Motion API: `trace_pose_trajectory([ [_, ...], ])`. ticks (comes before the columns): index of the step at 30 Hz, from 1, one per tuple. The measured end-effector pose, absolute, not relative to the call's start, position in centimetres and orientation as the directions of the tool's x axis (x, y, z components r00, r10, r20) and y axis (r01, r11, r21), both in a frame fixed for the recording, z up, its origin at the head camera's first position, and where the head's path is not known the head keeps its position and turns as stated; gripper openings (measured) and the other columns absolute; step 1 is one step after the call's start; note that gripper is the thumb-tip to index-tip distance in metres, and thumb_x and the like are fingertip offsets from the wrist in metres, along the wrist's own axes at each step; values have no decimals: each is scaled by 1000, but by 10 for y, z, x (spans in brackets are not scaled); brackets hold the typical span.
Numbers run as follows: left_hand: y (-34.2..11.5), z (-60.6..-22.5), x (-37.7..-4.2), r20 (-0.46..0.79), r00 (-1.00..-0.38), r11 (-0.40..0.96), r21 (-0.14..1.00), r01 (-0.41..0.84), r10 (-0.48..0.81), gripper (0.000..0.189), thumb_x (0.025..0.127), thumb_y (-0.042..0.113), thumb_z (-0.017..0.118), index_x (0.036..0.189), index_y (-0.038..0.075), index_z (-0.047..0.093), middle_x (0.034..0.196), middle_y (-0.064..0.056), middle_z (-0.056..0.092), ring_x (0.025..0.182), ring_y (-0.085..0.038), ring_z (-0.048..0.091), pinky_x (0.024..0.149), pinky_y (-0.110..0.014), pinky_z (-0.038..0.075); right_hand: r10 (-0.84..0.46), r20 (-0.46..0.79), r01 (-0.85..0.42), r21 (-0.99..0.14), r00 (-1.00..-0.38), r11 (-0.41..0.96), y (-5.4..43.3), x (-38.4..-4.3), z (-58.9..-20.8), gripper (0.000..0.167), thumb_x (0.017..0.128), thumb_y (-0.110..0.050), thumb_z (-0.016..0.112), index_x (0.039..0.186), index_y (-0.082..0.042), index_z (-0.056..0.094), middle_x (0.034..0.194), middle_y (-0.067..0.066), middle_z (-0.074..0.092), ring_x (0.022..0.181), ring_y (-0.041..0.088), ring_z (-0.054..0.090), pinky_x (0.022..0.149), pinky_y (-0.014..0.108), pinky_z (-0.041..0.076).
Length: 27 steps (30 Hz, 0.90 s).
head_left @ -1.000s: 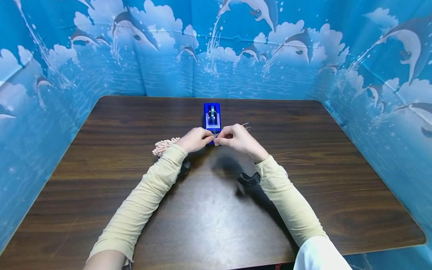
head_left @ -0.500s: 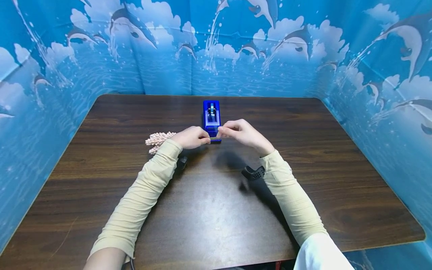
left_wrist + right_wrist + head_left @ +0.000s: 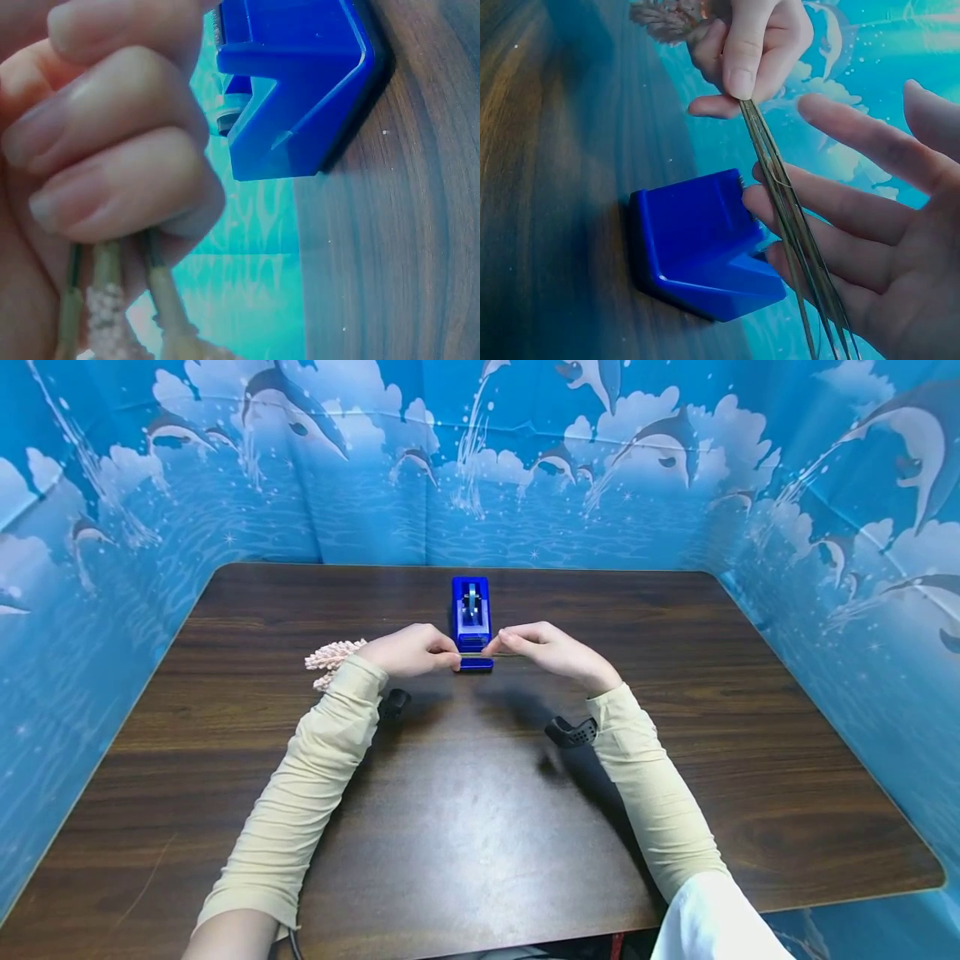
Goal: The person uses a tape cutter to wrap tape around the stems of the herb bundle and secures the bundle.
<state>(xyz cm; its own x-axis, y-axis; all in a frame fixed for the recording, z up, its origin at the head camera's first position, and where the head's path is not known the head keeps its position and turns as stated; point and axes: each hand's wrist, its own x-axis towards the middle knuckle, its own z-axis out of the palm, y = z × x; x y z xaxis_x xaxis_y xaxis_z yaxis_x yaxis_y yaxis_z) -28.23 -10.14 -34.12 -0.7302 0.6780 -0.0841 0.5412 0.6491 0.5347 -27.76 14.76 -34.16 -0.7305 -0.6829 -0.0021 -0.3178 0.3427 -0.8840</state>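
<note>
Right wrist view has my left hand (image 3: 754,49) clamped on a bundle of thin greenish-brown stems (image 3: 789,199), thumb pressed over them and fingers curled beneath. My right hand (image 3: 885,232) has its fingers spread apart and nearly straight, thumb away from them; the stems run across the front of these fingers, though I cannot tell how firmly they touch. Pale pink, beaded flower heads (image 3: 333,654) stick out on the outer left side of my left hand, and the bare stems stretch from there toward my right. Seen from my head, the stems cross the near end of a blue tape dispenser (image 3: 471,631), which sits lengthwise between and beyond my hands. Black wrist devices (image 3: 572,732) hang below my cream sleeves (image 3: 652,768). Under all this is the dark wood-grain table (image 3: 480,827), and behind it hangs a blue dolphin-print curtain (image 3: 375,527).
</note>
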Motion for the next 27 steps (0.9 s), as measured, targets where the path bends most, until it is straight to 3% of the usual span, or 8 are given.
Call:
trace_pose_trajectory([
  [5, -103, -341, -285, -87, -753, 660, 554, 507, 652, 27, 99, 19, 50, 94, 2, 71, 78, -7, 62, 69, -13, 49, 64, -28, 40, -716, -8, -312, -897, -698, 313, 151, -276, -339, 38, 106, -21, 37, 123, 4, 60, 129, 28, 58, 126, 33, 55, 110, 49, 38],
  [11, -102, -341, -285, -111, -756, 664, 571, 483, 645, 28, 99, 21, 50, 91, 1, 69, 69, 2, 51, 63, -12, 42, 59, -28, 35, -679, -69, -236, -908, -731, 347, 153, -276, -340, 42, 105, -27, 38, 124, 2, 62, 130, 21, 61, 125, 29, 57, 109, 47, 39],
  [27, -107, -340, -284, -119, -757, 656, 596, 463, 642, 27, 99, 20, 51, 86, 5, 68, 66, 4, 49, 63, -10, 43, 58, -27, 34, -629, -78, -217, -900, -773, 378, 146, -271, -338, 35, 103, -23, 46, 123, 0, 64, 127, 17, 64, 122, 30, 60, 106, 48, 42],
])
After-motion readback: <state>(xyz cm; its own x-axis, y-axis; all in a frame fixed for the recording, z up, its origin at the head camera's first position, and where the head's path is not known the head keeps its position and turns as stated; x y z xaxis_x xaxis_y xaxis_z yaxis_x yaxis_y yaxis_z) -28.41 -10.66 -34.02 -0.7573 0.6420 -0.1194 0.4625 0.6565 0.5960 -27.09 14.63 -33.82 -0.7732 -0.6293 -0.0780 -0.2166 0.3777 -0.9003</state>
